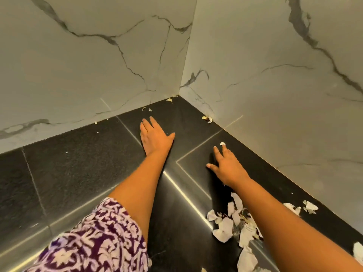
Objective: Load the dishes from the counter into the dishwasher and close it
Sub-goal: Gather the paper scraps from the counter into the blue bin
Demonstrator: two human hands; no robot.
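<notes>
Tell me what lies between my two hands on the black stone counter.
Head view: only bare black stone counter, crossed by a thin pale seam, between left hand and right hand.

A dark speckled stone bench [78, 169] is running into a corner between two marbled walls, with pale seams crossing its slabs. A heap of torn white paper scraps [225, 226] is lying on it at the lower right. Two more torn pieces [310, 207] are sitting near the right wall, well apart from the heap. A single small white scrap [222, 143] is lying further in. Dry husk bits [207, 118] are resting against the right wall, and another husk flake [169, 100] is sitting in the corner itself.
</notes>
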